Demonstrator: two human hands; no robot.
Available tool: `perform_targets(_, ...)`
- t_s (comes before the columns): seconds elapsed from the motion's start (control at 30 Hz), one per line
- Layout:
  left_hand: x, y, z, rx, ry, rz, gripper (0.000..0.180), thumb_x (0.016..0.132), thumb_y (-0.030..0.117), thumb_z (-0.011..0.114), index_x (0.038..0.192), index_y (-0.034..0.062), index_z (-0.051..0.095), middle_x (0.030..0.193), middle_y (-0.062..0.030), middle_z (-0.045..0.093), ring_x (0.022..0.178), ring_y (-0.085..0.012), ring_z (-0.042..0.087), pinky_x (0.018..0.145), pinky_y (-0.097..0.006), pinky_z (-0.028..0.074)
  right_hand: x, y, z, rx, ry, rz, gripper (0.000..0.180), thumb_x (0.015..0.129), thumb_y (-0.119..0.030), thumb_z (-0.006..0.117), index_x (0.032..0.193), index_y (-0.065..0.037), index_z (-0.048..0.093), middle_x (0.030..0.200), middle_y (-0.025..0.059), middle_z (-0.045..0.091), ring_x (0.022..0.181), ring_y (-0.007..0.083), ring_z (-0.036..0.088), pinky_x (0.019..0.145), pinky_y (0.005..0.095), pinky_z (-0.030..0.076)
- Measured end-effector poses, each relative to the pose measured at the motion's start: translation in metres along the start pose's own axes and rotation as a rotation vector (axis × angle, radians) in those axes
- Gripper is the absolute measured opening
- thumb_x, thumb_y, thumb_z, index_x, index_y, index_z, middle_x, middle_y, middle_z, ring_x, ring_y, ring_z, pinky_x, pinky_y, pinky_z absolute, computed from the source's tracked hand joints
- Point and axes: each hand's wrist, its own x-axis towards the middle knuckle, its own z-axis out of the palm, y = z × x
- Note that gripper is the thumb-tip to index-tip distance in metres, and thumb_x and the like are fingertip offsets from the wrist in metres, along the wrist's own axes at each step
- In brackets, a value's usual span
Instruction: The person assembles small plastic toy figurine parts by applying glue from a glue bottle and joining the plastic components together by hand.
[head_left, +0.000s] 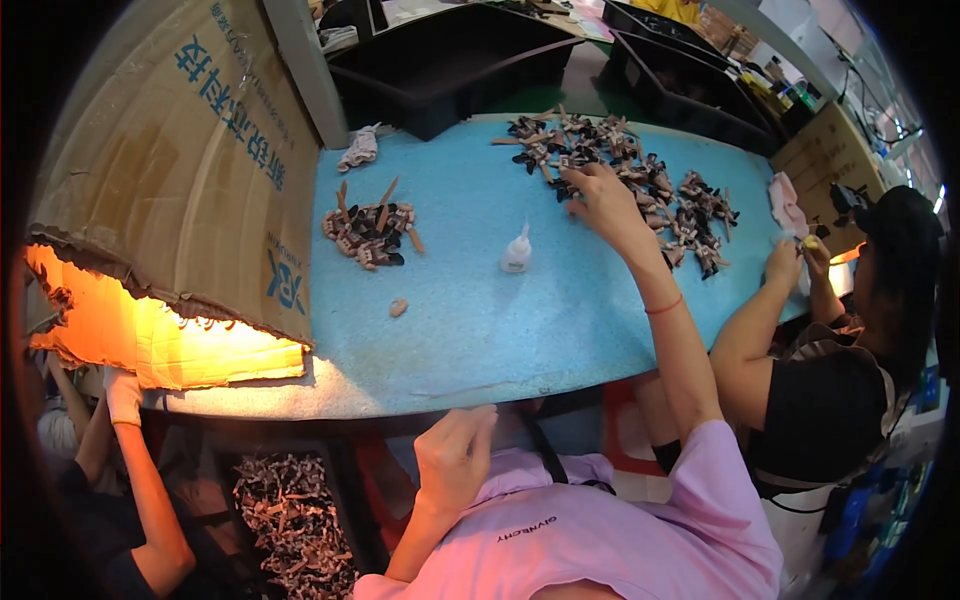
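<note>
At the far side of the blue tabletop, my right hand (607, 205) reaches over the left edge of a wide pile of small figure-like parts (655, 180), pale pink, black and brown. Its thumb and fingers are apart, with nothing visible between them. Close to my chest, by the table's near edge, my left hand (455, 455) is closed, fingers bent together; whatever it may hold is hidden. A small white squeeze bottle (517, 250) stands upright mid-table. To its left lies a smaller cluster of similar parts (370, 235), with a single tan piece (399, 307) nearer to me.
A cardboard box (190, 150) borders the left, glowing orange inside. Black bins (450, 65) stand beyond the table. A crumpled cloth (360, 148) lies far left. Below the near edge sits a parts-filled crate (295, 520). A co-worker (830, 390) works at right; another person's gloved hand (123, 397) shows left.
</note>
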Motion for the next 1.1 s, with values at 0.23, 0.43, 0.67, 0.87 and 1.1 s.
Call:
perform_targets(0.23,-0.002,-0.001,-0.001,0.019,0.003,0.004,0.011,0.071,-0.003,0.064,0.082,0.0008,0.064,0.063,-0.0109,0.055,0.051,-0.0247,0.053,0.046,-0.032,0.041,-0.015,0.001,0.013,-0.111,0.080,-0.078,0.030,0.067,-0.004,0.065,0.097,-0.005,0.058,0.094,0.0135,0.056,0.095,0.0300,0.054,0.076,0.0373,0.047)
perform_targets(0.43,0.000,0.002,0.002,-0.027,-0.026,0.018,0.010,0.073,-0.002,0.063,0.083,-0.0005,0.063,0.065,-0.0112,0.056,0.053,-0.0248,0.054,0.047,-0.032,0.041,-0.071,-0.022,-0.007,0.129,0.088,-0.149,0.042,0.070,0.009,0.057,0.109,-0.006,0.056,0.103,0.0111,0.059,0.093,0.0292,0.056,0.078,0.0373,0.047)
perform_targets(0.67,0.014,0.008,0.019,-0.108,-0.105,0.039,0.009,0.077,-0.005,0.059,0.085,-0.0042,0.063,0.065,-0.0100,0.059,0.055,-0.0149,0.058,0.050,-0.023,0.044,-0.114,-0.024,-0.018,0.647,0.298,0.140,0.033,0.078,0.004,0.058,0.111,-0.003,0.058,0.091,0.0125,0.065,0.077,0.0164,0.064,0.068,0.0275,0.053)
perform_targets(0.87,0.047,0.016,0.034,-0.134,-0.067,-0.044,0.010,0.079,-0.002,0.058,0.088,-0.0012,0.063,0.069,-0.0095,0.059,0.061,-0.0141,0.058,0.050,-0.023,0.044,-0.121,-0.053,-0.020,0.200,0.138,0.167,0.048,0.064,-0.021,0.074,0.109,-0.011,0.058,0.081,0.0074,0.061,0.075,0.0234,0.058,0.062,0.0330,0.048)
perform_targets(1.1,0.066,0.020,0.049,-0.164,-0.055,-0.060,0.029,0.081,0.005,0.060,0.109,-0.0018,0.055,0.087,-0.0129,0.057,0.069,-0.0187,0.059,0.052,-0.026,0.048,-0.133,-0.058,-0.009,0.469,0.132,0.165,0.056,0.062,-0.006,0.074,0.114,-0.010,0.054,0.082,0.0070,0.057,0.073,0.0216,0.056,0.061,0.0311,0.047)
